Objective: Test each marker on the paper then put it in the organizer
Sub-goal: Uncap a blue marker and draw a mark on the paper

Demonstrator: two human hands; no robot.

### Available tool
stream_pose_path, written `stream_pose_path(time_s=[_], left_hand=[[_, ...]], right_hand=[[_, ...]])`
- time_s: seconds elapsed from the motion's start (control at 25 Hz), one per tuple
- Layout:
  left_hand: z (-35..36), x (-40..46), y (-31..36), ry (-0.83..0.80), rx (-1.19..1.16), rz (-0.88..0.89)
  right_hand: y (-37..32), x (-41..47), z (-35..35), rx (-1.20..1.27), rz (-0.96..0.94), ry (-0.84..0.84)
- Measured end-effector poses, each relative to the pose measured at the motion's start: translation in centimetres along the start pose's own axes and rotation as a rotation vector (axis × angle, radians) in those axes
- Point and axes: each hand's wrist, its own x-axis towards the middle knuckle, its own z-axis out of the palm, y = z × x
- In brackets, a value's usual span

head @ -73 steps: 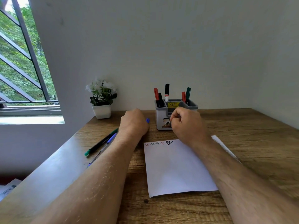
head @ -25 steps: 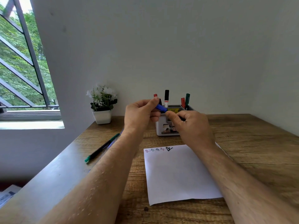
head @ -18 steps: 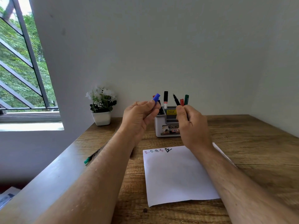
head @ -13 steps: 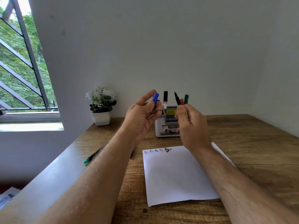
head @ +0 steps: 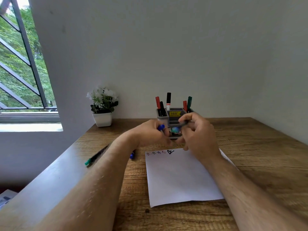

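Above the white paper sheet (head: 181, 175), the right hand (head: 198, 135) pinches a thin dark marker (head: 182, 125); the left hand (head: 150, 134) grips its blue cap (head: 161, 127). Next, I think: scribble, recap, drop into the grey plastic organizer (head: 174, 114).

Organizer (head: 173, 114) at table (head: 250, 147) back, against wall, markers (head: 168, 100) upright in its compartments. Plant pot (head: 102, 119) left of organizer. Paper (head: 180, 177) before organizer. Two pens (head: 96, 155) on table left of paper, partly under left forearm. Both hands between paper and organizer.
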Motion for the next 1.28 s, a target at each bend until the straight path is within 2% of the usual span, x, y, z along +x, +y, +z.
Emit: stream_pose_path(time_s=[0.12,0.28,0.4,0.6,1.0,1.28], left_hand=[[0.2,0.3,-0.5,-0.046,0.161,-0.082],[0.6,0.8,-1.1,-0.094,0.306,-0.149],[0.7,1.0,-1.4,-0.07,0.356,-0.151],[0.7,1.1,-1.3,-0.084,0.312,-0.117],[0.7,0.9,-1.2,-0.095,0.272,-0.103],[0.7,0.6,-0.9,-0.098,0.266,-0.107]], right_hand=[[0.5,-0.2,0.0,-0.171,0.036,-0.037],[0.7,-0.2,0.0,-0.013,0.251,-0.144],[0.8,-0.2,0.2,-0.033,0.312,-0.233],[0.7,0.0,0.2,-0.088,0.298,-0.321],[0.9,0.3,0.5,-0.271,0.231,-0.344],[1.0,0.3,0.7,-0.295,0.207,-0.338]])
